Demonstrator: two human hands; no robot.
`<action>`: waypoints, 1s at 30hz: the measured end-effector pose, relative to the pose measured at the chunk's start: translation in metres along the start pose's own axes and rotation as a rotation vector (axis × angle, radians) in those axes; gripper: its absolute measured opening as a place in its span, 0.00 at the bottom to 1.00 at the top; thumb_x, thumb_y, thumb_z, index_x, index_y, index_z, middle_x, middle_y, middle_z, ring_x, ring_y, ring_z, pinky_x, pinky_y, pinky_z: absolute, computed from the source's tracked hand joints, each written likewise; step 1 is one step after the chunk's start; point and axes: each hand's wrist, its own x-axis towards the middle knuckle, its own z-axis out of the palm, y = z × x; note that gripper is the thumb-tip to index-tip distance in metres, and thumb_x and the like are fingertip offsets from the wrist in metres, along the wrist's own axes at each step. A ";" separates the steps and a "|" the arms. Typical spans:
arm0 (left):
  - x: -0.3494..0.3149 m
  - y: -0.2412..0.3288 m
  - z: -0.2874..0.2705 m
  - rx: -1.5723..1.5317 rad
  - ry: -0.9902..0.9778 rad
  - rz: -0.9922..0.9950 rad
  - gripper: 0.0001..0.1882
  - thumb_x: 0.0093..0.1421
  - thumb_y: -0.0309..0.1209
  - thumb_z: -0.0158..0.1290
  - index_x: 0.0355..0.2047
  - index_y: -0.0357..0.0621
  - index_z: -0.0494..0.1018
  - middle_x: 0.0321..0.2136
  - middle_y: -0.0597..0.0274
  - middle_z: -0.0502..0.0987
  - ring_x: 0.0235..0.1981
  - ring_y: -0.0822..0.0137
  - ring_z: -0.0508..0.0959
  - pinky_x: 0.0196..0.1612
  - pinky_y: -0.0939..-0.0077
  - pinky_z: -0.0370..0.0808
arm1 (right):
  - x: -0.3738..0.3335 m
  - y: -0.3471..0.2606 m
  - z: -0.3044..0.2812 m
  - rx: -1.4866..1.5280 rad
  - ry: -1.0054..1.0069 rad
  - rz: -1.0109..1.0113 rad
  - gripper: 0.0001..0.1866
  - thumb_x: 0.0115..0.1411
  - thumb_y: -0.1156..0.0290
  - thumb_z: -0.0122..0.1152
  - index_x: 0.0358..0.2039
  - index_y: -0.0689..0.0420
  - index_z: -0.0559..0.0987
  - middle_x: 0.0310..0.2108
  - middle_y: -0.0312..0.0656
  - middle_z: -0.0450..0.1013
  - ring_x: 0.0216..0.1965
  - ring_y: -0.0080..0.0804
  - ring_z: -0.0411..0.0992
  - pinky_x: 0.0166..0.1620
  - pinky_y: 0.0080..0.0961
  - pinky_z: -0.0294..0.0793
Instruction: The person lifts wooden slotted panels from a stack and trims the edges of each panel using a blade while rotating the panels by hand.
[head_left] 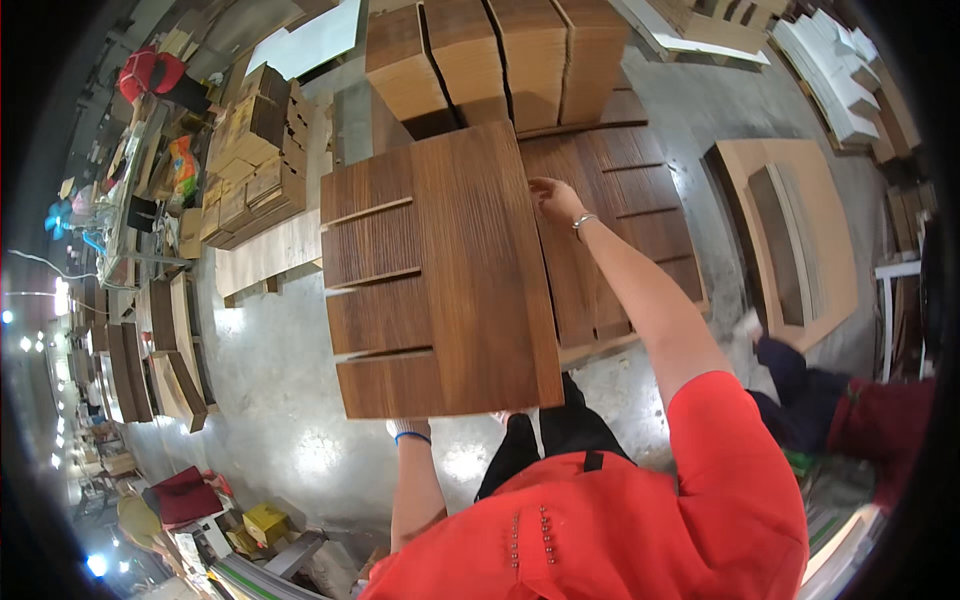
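A large brown wood-grain panel (470, 270) with three slots cut in from its left side is raised in front of me, partly over a stack of similar panels. My left hand (405, 428) is at its near edge, bearing it from below; the panel covers most of the fingers. At the far right edge, my right hand (555, 198) has its fingers bent against the panel's side. Beneath and to the right lies the stack of slotted brown panels (640, 225), its slots facing right.
Thick stacks of brown boards (535, 65) stand at the far side. Cardboard pieces (255, 160) are piled on a pallet at left. Another tan board stack (840, 240) lies right. A co-worker in dark red (875, 430) is close at lower right; another person (150, 75) is far left.
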 end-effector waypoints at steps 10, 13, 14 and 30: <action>0.001 0.075 0.085 -0.907 0.390 -0.616 0.27 0.70 0.49 0.35 0.60 0.44 0.63 0.58 0.54 0.68 0.57 0.56 0.69 0.56 0.60 0.71 | 0.085 0.056 0.015 0.290 -0.102 0.015 0.25 0.51 0.85 0.55 0.52 0.58 0.76 0.46 0.43 0.78 0.46 0.31 0.75 0.50 0.25 0.73; 0.003 0.061 0.083 -0.886 0.359 -0.614 0.27 0.70 0.49 0.36 0.59 0.44 0.64 0.57 0.54 0.68 0.56 0.56 0.69 0.55 0.60 0.72 | 0.092 0.066 0.011 0.262 -0.126 0.021 0.22 0.50 0.86 0.57 0.47 0.56 0.77 0.43 0.41 0.80 0.42 0.28 0.76 0.46 0.24 0.74; 0.006 0.056 0.090 -0.881 0.325 -0.618 0.27 0.69 0.49 0.36 0.58 0.44 0.64 0.57 0.53 0.69 0.56 0.56 0.69 0.55 0.60 0.72 | 0.096 0.083 0.000 0.285 -0.119 0.006 0.20 0.50 0.85 0.57 0.45 0.56 0.77 0.41 0.40 0.80 0.41 0.27 0.75 0.45 0.24 0.74; -0.013 -0.032 0.042 -0.696 0.227 -0.611 0.25 0.68 0.48 0.39 0.53 0.42 0.68 0.52 0.51 0.72 0.51 0.55 0.72 0.51 0.59 0.73 | 0.072 0.030 -0.021 -0.210 -0.149 -0.135 0.16 0.53 0.73 0.54 0.42 0.51 0.82 0.36 0.52 0.78 0.41 0.50 0.77 0.45 0.35 0.77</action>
